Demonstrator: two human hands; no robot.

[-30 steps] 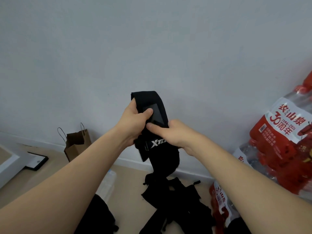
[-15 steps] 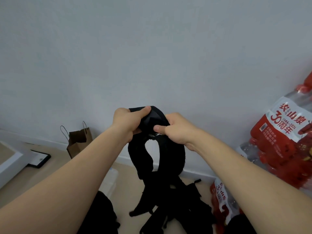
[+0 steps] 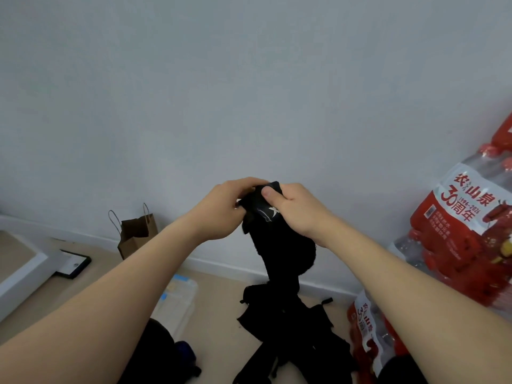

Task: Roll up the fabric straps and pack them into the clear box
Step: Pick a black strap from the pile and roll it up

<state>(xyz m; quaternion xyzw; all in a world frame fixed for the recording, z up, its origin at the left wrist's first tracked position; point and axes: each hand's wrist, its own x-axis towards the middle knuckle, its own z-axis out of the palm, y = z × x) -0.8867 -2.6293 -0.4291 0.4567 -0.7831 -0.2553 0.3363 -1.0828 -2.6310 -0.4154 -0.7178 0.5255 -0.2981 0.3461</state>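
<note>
A black fabric strap with a white logo is held up in front of the wall. My left hand grips its top end from the left, and my right hand pinches the same end from the right, thumb on the cloth. The top is bunched into a small roll between my fingers. The strap's free length hangs down to a pile of black straps on the floor. The clear box lies on the floor below my left forearm, partly hidden by it.
A brown paper bag stands against the wall at left, near a black-framed flat item and a white ledge. Red packs of bottled water are stacked at right. Dark clothing sits at the bottom.
My hands have drawn closer together and sunk a little. The strap's top, a wide loop before, is now bunched into a tight roll between my fingers.
</note>
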